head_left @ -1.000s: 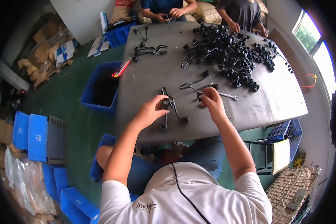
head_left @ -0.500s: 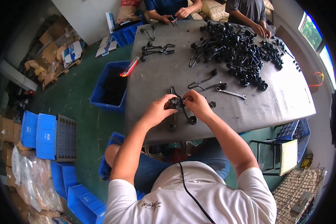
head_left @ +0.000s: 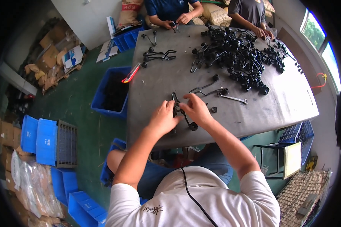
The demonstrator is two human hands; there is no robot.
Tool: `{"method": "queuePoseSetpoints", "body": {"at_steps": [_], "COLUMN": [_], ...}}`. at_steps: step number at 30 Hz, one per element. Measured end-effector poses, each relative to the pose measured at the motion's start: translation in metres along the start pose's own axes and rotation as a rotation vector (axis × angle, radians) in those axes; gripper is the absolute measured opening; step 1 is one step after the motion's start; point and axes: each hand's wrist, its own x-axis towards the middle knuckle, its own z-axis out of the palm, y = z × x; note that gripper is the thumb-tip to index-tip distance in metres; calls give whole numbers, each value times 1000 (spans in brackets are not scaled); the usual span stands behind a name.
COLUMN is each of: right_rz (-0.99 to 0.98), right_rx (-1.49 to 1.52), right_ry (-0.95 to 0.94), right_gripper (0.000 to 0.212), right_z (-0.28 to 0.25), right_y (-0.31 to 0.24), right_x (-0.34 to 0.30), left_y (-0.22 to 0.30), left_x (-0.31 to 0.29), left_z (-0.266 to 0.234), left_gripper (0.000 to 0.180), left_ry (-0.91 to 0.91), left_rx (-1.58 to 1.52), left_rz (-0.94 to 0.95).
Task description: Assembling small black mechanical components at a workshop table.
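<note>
Black bent-rod piece [head_left: 176, 110] observed on the near left part of the grey tabletop [head_left: 155, 83], directly before the wearer, between the two hands. Left hand [head_left: 163, 118]: thumb and fingers closed about the middle of the piece, apparently to steady it, since its thin legs and round ends would likely turn if loose. Right hand [head_left: 197, 110]: fingertips at the same middle part, from the other side; whether they pinch something small or merely press, I cannot tell from where I stand. One round end rests clear of both hands, just inside the right wrist. A small black block [head_left: 214, 109] lies singly beside the right hand, and a spanner [head_left: 233, 99] a little beyond, both presumably put there for easy reach. Near the spanner, a second rod piece [head_left: 208, 91] lies flat. The heap of black parts [head_left: 242, 56] sits across the table, seemingly as stock shared with two co-workers opposite, whose hands are also on parts. A red cutter [head_left: 131, 73] lies at the left edge, overhanging a blue bin [head_left: 109, 109]; judged liable to be knocked off.
</note>
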Motion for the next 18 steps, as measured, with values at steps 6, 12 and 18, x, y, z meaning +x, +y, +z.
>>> {"method": "queuePoseSetpoints", "body": {"at_steps": [6,12,18], "right_rz": [260,162,-56], "right_rx": [381,313,-538], "right_ry": [4,73,669], "right_gripper": [43,39,35], "right_z": [8,0,-32], "right_y": [14,21,46], "right_x": [-9,-25,-74], "left_y": [8,-4,-4], "left_x": [-11,-24,-26], "left_z": [39,60,63], "left_gripper": [68,83,42], "left_ry": [383,547,555], "left_rx": [-32,-363,-332], "left_rz": [174,-97,-252]}}
